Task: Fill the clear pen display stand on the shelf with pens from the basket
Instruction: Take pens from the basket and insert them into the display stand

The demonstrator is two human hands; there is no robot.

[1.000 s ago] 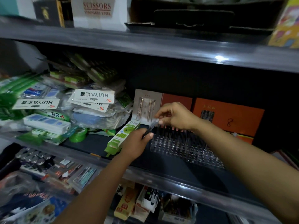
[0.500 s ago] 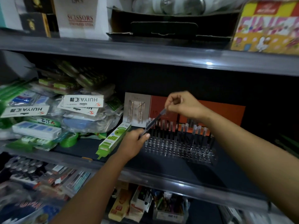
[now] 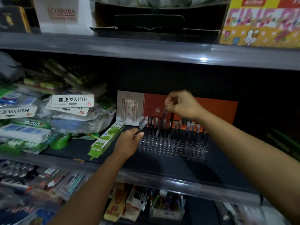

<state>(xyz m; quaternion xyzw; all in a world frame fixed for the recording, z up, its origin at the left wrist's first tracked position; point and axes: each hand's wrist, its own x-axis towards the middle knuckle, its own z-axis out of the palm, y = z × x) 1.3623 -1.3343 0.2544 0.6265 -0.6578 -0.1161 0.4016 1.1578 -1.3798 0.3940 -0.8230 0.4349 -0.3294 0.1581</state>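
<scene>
The clear pen display stand sits on the dark middle shelf, with several pens upright in its back rows and open holes in front. My right hand pinches the top of a dark pen that slants down into the stand's back left part. My left hand grips another pen by its lower end at the stand's left edge, cap pointing up and right. The basket is out of sight.
A green boxed item lies just left of the stand. Bagged stationery is piled at the left. Orange and beige boxes stand behind the stand. The upper shelf edge overhangs. Pen tubs fill the shelf below.
My right hand has drawn one pen away from my left hand and lowered its tip into the stand. My left hand still holds a pen at the stand's left edge.
</scene>
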